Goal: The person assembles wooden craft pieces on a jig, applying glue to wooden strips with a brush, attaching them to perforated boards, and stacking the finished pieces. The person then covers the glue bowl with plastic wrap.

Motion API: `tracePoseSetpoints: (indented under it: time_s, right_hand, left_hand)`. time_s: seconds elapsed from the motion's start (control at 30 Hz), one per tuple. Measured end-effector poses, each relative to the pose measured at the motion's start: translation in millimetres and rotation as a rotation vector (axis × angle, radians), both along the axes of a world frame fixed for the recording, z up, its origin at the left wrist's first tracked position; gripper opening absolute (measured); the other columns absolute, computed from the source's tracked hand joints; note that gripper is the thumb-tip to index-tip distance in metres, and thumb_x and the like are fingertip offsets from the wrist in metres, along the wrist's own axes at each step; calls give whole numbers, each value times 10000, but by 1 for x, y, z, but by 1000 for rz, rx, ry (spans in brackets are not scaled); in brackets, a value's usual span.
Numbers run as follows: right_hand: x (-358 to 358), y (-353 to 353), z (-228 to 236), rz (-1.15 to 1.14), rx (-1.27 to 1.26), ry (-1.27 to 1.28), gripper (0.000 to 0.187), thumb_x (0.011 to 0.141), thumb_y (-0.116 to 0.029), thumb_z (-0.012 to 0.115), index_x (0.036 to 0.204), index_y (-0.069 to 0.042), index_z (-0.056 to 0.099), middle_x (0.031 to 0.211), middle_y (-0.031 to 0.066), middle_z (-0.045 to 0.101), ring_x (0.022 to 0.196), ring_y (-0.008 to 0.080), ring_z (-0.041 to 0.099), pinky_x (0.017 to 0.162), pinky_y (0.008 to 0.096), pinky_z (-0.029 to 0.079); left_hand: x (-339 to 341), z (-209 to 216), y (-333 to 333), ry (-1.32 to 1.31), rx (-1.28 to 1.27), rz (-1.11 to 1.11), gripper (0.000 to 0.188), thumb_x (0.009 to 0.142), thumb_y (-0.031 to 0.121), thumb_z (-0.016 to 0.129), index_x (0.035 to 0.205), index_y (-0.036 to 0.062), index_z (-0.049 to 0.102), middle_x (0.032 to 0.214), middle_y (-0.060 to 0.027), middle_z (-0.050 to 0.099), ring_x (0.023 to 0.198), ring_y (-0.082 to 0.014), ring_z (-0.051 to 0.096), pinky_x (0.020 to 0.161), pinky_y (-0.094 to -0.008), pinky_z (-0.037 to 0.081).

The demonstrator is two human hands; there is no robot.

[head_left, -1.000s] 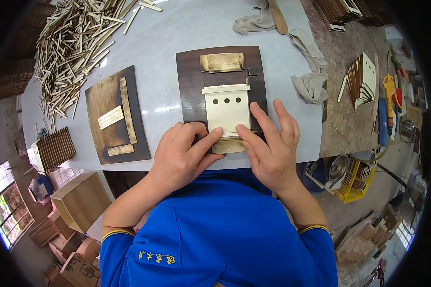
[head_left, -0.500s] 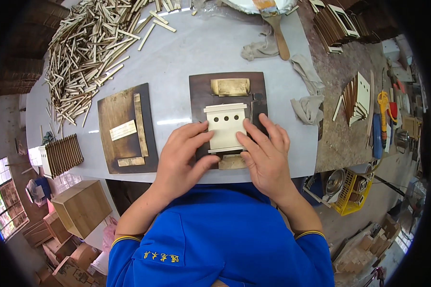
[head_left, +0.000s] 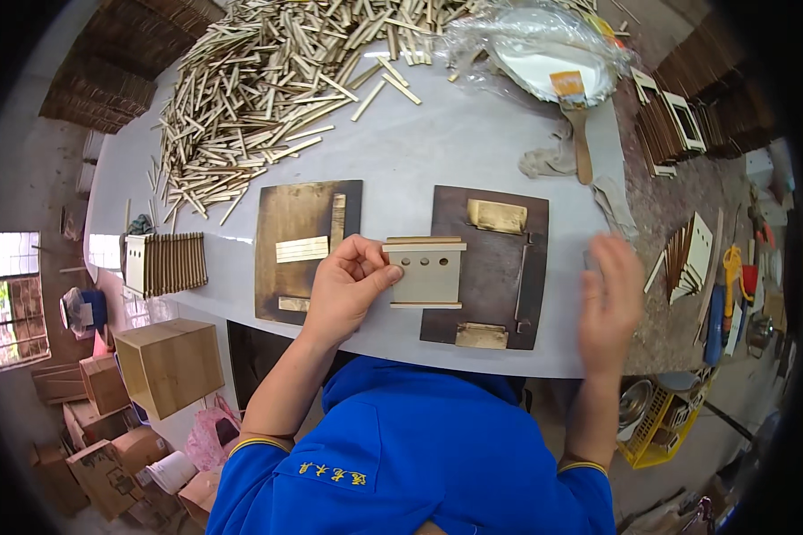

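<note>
Between thumb and fingers, my left hand (head_left: pixel 352 290) grips the left edge of a small pale wooden panel (head_left: pixel 437 283). Three round holes run across the panel, and a thin strip lies along its top and bottom edges. It is held up over the left side of a dark board (head_left: pixel 486 281) that has wooden blocks fixed on it. My right hand (head_left: pixel 611 308) is off to the right of that board, blurred by motion, its fingers raised. Left of the panel lies a second board (head_left: pixel 277 209) with wooden stop blocks and several pale strips (head_left: pixel 302 251) side by side on it.
A big heap of thin wooden strips (head_left: pixel 232 134) covers the table's far left. A row of stacked panels (head_left: pixel 174 263) stands at the left edge. At the far right sit a plastic-wrapped white dish (head_left: pixel 544 53), a brush (head_left: pixel 580 134) and rags (head_left: pixel 616 205). More panels (head_left: pixel 698 254) lean further right.
The panel has come off the dark board, lifted leftward in my left hand. My right hand has let go and swung away to the right. The whole view has shifted.
</note>
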State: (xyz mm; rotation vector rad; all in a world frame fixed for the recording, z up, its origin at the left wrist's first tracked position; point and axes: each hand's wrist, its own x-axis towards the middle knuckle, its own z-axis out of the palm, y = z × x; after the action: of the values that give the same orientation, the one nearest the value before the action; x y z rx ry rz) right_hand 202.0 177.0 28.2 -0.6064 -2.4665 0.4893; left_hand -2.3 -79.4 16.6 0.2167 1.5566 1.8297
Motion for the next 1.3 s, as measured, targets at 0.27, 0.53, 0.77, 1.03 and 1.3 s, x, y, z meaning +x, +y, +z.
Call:
tracePoseSetpoints:
  time_s: [0.27,0.53,0.77,1.03,1.3]
  right_hand:
    - [81,136,-17,-458,292,-141,391,1049,-250,594,1374,-38,636,1441,179,581,1330,346,548,1120,437,428]
    - [119,186,-60,-565,238,-219,468,1052,-345,589,1392,-25,620,1468,220,557,1343,389,534,1118,445,430]
    - [114,189,-60,-560,208,-193,436,1056,-295,575,1402,-34,615,1485,215,549,1356,389,528,1120,431,429]
    - [60,72,-5,-370,123,82,343,1044,-176,565,1348,-46,655,1474,182,566,1357,326,539,1119,411,435]
    - [-2,-60,1,227,-478,157,252,893,-3,708,1141,-30,743,1255,124,683,1079,263,646,921,342,526]
  left_hand:
    - [-8,-1,-15,52,57,-24,219,911,-94,701,904,75,562,975,-31,622,827,-78,608,801,-197,507]
    - [-4,-3,-27,61,86,-25,260,889,-109,721,902,92,557,954,-27,621,843,-90,596,826,-206,496]
    - [0,-6,-27,83,144,-29,217,900,-85,712,901,70,560,988,-35,611,854,-90,609,825,-213,508]
    - [6,-6,-3,73,137,-113,211,908,-82,700,897,72,556,976,-35,614,854,-91,610,820,-211,504]
    - [13,-10,31,6,84,-190,208,906,-73,708,892,76,563,953,-26,628,789,-72,591,759,-194,497]
